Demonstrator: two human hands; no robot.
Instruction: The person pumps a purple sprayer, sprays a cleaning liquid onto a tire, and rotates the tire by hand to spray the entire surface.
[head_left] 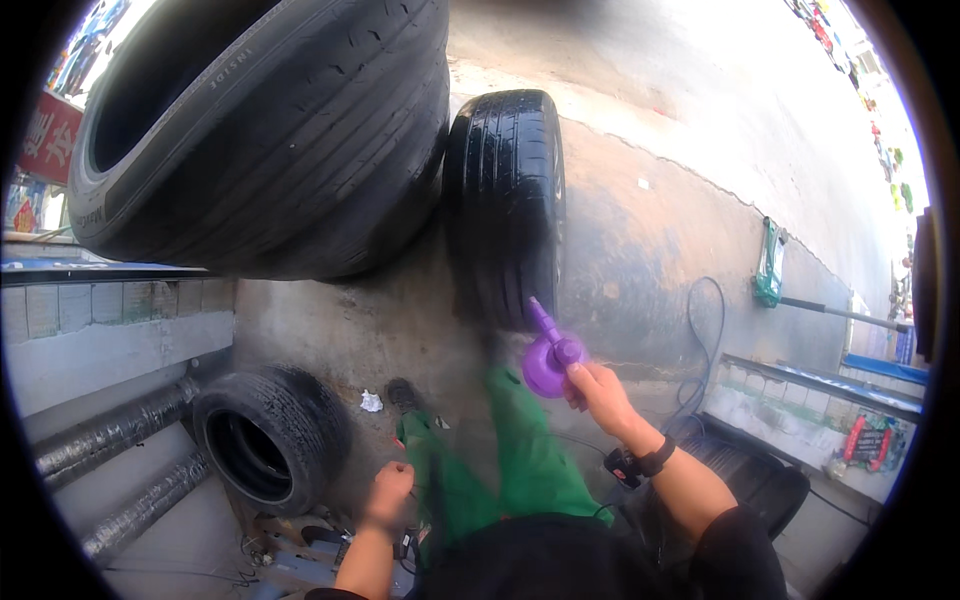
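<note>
My right hand [602, 394] is closed around a purple plastic watering can [548, 362] with a narrow spout, which points away from me. The spout tip lies over the lower right edge of an upright black car tyre [502, 170]; whether they touch I cannot tell. Wet and shiny, the tyre's tread stands on the concrete just ahead of my green trouser legs. Low on the left, my left hand [393, 482] is held in a loose fist with nothing visible in it.
Large stacked tyres [300, 140] crowd the upper left, against the wet one. More tyres [270, 435] lie near a wall with foil-wrapped pipes [120, 430]. On the right are a hose [712, 330], a green long-handled tool [770, 265] and a black bin-like container [770, 485].
</note>
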